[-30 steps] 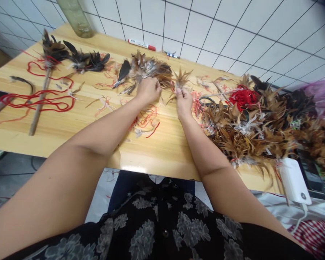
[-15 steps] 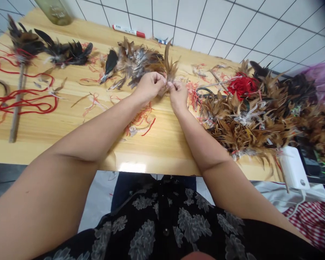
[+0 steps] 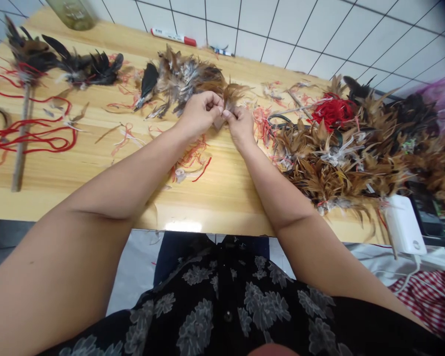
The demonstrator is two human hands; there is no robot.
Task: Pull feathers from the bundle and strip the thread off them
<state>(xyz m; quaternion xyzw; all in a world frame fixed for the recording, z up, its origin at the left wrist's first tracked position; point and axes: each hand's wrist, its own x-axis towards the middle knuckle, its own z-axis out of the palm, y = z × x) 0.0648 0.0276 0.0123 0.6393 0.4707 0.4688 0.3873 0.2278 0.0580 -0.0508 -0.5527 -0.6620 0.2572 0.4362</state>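
Observation:
My left hand [image 3: 202, 112] and my right hand [image 3: 240, 127] meet at the middle of the wooden table, fingertips pinched together on a small tuft of brown feathers [image 3: 233, 94]. Its pale base [image 3: 218, 122] shows just below my fingers. Right behind my left hand lies a loose bunch of brown and grey feathers [image 3: 185, 78], with a black feather [image 3: 149, 80] at its left end. To the right of my right hand spreads a large heap of brown feathers [image 3: 337, 165] around a tangle of red yarn [image 3: 332, 110].
Red cord [image 3: 33, 141] and a feathered wooden stick [image 3: 20, 138] lie at the table's left. Scraps of red thread are scattered about. A marker [image 3: 173, 37] lies by the white tiled wall. A white power bank [image 3: 404, 225] sits at the front right edge.
My hands have come together from slightly apart, and both now pinch the tuft. The view has shifted, so the table sits lower-left and closer. The tuft now leans right instead of standing upright.

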